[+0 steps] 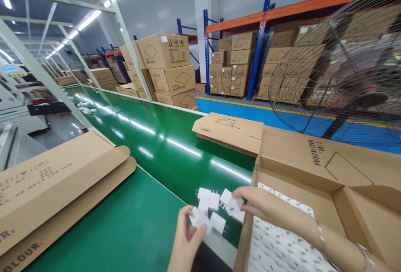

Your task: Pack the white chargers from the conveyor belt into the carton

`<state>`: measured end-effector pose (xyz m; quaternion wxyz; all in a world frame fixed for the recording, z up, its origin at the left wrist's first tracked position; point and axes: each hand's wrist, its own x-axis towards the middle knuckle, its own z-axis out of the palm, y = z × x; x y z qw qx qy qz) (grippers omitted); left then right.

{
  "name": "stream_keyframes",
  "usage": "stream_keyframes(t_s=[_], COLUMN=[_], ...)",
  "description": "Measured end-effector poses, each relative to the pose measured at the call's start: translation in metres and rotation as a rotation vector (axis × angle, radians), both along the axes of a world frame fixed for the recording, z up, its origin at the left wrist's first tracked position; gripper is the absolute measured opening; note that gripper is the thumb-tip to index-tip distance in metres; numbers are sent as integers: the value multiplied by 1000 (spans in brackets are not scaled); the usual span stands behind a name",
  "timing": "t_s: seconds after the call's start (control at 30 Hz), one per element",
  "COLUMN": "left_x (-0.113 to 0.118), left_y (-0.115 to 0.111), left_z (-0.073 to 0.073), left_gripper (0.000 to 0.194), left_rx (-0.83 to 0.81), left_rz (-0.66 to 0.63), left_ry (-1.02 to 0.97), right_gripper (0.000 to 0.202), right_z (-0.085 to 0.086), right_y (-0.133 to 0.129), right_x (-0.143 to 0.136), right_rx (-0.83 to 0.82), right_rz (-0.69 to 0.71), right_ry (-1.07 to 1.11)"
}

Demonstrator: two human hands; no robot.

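Note:
My left hand (189,233) pinches a white plug-in charger (200,221) between thumb and fingers, just over the near edge of the green belt. To its right, my right hand (250,200) has its thumb and fingers closed on another white charger (233,207), whose dark port faces me. Several more white chargers (214,201) lie loosely on the belt between and behind my hands, some showing metal prongs. My right forearm crosses an open cardboard box (246,238), which holds rows of white chargers (278,245) packed side by side.
Flattened cartons (62,188) lie on the green table at left. The green conveyor belt (163,138) runs far back, with white pieces (85,107) on it. A caged fan (338,67) stands at right. Stacked boxes (171,65) and racks (258,50) are behind.

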<state>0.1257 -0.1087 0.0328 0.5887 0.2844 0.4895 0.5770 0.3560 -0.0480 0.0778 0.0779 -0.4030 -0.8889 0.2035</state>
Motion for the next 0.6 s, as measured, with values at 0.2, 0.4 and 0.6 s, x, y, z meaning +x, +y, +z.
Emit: stream_keyframes(t_s=[0.2, 0.4, 0.6], left_x=[41, 71, 63], left_y=[-16, -26, -11], left_z=[31, 28, 40], left_gripper=[39, 38, 42], left_rx=[-464, -497, -208], left_rz=[-328, -453, -559], left_ry=[-584, -696, -388], right_gripper=[21, 21, 34], right_z=[16, 20, 6], right_y=[-54, -79, -87], right_x=[18, 29, 83], right_rx=[-357, -357, -260], right_rz=[-162, -266, -523], right_ry=[466, 490, 457])
